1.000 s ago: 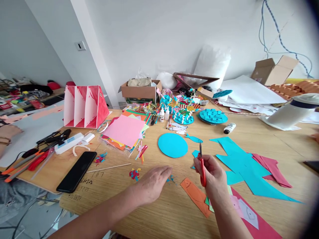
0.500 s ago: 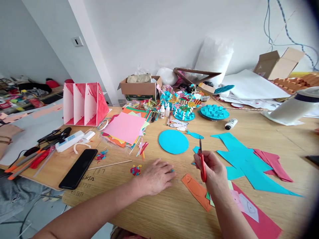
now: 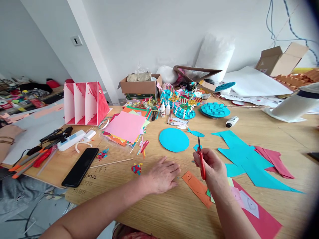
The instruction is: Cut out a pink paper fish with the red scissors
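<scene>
My left hand (image 3: 161,175) lies palm down on the table with its fingers stretched out, left of an orange paper strip (image 3: 196,191) that bears a pencilled fish outline. In my right hand (image 3: 214,167) is a pair of scissors (image 3: 202,168) with red handles, its blades pointing away from me. Beyond both hands lie a blue paper circle (image 3: 174,140) and a blue paper fish (image 3: 195,133). A small blue piece (image 3: 196,146) sits near the scissors' blades. Large blue paper offcuts (image 3: 249,161) spread out to the right, partly over red paper (image 3: 280,161).
On the left are a black phone (image 3: 80,167), a power strip (image 3: 71,140) and a pink-and-white rack (image 3: 84,103). A stack of coloured paper (image 3: 127,126) lies mid-left. Glue bottles (image 3: 162,110) and decorated blue discs (image 3: 214,110) stand at the back. A red sheet (image 3: 265,212) lies front right.
My left hand has slid a little to the right across the table. The right hand still holds the scissors in nearly the same place. The view has shifted slightly.
</scene>
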`<state>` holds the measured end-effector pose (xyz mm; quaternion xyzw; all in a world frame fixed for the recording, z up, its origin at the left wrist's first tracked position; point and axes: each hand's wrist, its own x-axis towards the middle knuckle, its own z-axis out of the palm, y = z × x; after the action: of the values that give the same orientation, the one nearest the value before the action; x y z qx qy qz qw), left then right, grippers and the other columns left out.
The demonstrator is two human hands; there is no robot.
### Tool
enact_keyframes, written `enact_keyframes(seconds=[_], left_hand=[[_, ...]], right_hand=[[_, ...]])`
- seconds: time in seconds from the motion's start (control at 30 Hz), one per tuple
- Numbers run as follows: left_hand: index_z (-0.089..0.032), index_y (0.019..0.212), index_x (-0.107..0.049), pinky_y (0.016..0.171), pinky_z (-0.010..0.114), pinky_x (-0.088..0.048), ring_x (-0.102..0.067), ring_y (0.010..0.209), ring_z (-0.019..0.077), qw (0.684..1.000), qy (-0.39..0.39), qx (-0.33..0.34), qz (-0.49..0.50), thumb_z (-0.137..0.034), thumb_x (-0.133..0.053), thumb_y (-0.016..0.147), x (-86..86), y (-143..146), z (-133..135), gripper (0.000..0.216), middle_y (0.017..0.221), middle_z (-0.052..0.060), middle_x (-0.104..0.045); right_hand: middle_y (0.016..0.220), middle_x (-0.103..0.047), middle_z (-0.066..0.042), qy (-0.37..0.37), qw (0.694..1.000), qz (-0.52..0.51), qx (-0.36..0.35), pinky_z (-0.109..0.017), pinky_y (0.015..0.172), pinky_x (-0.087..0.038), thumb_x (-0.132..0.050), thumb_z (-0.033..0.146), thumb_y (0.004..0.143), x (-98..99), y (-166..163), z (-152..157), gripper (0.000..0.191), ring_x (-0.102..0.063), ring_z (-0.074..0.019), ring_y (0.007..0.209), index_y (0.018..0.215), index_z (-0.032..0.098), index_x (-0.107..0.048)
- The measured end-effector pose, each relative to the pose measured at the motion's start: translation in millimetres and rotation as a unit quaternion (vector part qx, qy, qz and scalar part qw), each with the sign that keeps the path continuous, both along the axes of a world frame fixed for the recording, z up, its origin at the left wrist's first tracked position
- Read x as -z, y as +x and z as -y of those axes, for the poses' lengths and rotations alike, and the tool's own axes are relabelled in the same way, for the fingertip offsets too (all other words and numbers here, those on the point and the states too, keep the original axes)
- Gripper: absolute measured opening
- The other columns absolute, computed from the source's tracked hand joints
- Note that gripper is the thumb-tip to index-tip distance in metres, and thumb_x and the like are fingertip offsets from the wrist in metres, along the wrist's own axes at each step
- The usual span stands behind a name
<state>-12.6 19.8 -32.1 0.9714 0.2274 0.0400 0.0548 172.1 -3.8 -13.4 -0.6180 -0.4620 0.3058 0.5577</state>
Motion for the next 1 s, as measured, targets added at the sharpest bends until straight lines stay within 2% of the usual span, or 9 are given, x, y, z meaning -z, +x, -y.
enact_keyframes(seconds=[0.13,0.3,0.47,0.67,0.83,1.0], left_hand=[[-0.015,0.12,-0.045,0.105,0.04,-0.023,-0.042,0.12,0.0189,1.0,0.002,-0.016,-0.012,-0.036,-0.045,0.085,-0.7,-11,-3,0.041,0.128,0.008,-0.051],[-0.013,0.118,-0.046,0.105,0.037,-0.024,-0.043,0.118,0.0186,0.999,-0.014,-0.035,-0.009,-0.035,-0.044,0.086,-11.0,-24,-5,0.039,0.127,0.009,-0.051],[-0.016,0.122,-0.042,0.105,0.041,-0.021,-0.04,0.121,0.0201,1.0,-0.024,0.0,-0.005,-0.036,-0.044,0.086,-21.2,-19,7,0.042,0.128,0.008,-0.05],[-0.013,0.122,-0.043,0.106,0.046,-0.016,-0.034,0.123,0.0245,0.999,0.002,0.038,-0.021,-0.041,-0.044,0.085,-14.0,-11,22,0.047,0.126,0.008,-0.052],[-0.014,0.123,-0.043,0.106,0.049,-0.014,-0.034,0.124,0.024,1.0,0.016,-0.001,-0.023,-0.042,-0.043,0.085,-5.8,-21,15,0.047,0.125,0.008,-0.053],[-0.016,0.123,-0.043,0.106,0.049,-0.016,-0.031,0.126,0.0237,0.999,0.015,-0.029,-0.012,-0.04,-0.043,0.086,-12.5,-27,8,0.044,0.128,0.007,-0.05]], right_hand=[[0.052,-0.056,0.004,0.001,1.0,0.005,0.004,-0.024,0.043,-0.04,-0.066,0.042,0.066,-1.7,0,1,0.023,-0.053,-0.0142,0.049,0.069,0.021,-0.056],[0.052,-0.057,0.003,0.003,1.0,0.014,0.015,-0.024,0.043,-0.039,-0.064,0.045,0.068,-2.5,1,1,0.026,-0.053,-0.0147,0.048,0.069,0.021,-0.057],[0.053,-0.055,0.004,-0.004,1.0,0.019,0.011,-0.024,0.044,-0.039,-0.066,0.042,0.067,-1.1,1,2,0.023,-0.051,-0.014,0.049,0.068,0.021,-0.056],[0.057,-0.052,0.004,-0.007,1.0,0.021,0.007,-0.024,0.046,-0.038,-0.063,0.039,0.071,0.1,1,1,0.02,-0.049,-0.0134,0.052,0.069,0.021,-0.054],[0.057,-0.052,0.003,-0.008,1.0,0.021,0.004,-0.024,0.046,-0.038,-0.064,0.04,0.07,-1.4,0,1,0.021,-0.049,-0.0138,0.053,0.07,0.021,-0.054],[0.055,-0.051,0.004,-0.011,1.0,0.025,0.009,-0.024,0.046,-0.038,-0.063,0.04,0.07,-3.6,0,2,0.021,-0.049,-0.0142,0.052,0.07,0.021,-0.054]])
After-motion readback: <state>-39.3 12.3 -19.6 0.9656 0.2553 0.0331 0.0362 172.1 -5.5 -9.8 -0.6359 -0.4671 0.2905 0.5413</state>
